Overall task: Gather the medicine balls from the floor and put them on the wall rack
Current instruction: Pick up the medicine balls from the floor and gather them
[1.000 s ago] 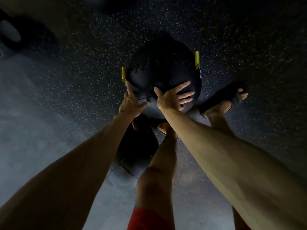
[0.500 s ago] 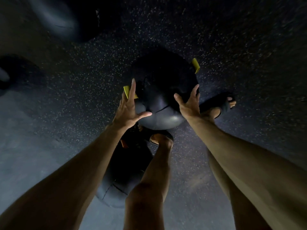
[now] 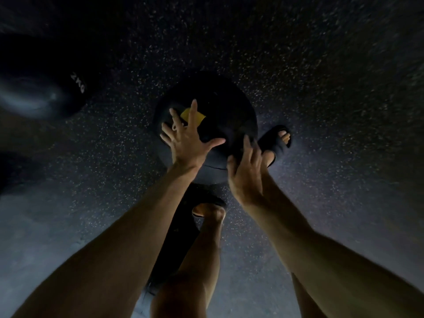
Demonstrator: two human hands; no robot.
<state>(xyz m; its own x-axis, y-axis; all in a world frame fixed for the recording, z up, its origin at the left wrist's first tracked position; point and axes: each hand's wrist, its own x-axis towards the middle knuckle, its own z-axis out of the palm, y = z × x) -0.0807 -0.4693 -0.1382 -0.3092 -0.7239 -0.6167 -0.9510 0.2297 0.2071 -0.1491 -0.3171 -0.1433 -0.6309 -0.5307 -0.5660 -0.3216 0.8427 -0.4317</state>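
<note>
**A:** Where is it?

**B:** The medicine ball [image 3: 220, 106] sits on the speckled floor [image 3: 321, 88], between and just beyond both hands. The left hand [image 3: 188, 141] is spread wide, fingers straight, over the ball's near-left face by a yellow tag [image 3: 200, 116]. The right hand [image 3: 245, 175] is cupped at its near-right side, fingers lightly bent.

**A:** What could go wrong?

**B:** Neither hand looks to be underneath it. With one palm high and one low at the side, I'd expect a squeeze to roll the ball out rather than lift it. A sandalled foot [image 3: 278, 141] is right beside the right hand and seems to touch the ball, so a slip could land on the toes. A third ball [image 3: 181, 226] lies under the left forearm by the other foot [image 3: 208, 208], and a step back could trip on it.

**A:** What can't you make out?

**B:** It's very dim. I can't tell whether either palm is actually pressing the ball or just hovering over it. The right fingertips merge with the black surface. A second ball [image 3: 68, 88], far out beyond the left hand, is blurred apart from a weight marking. The third ball is mostly hidden by arm and leg. The wall rack isn't in view.
</note>
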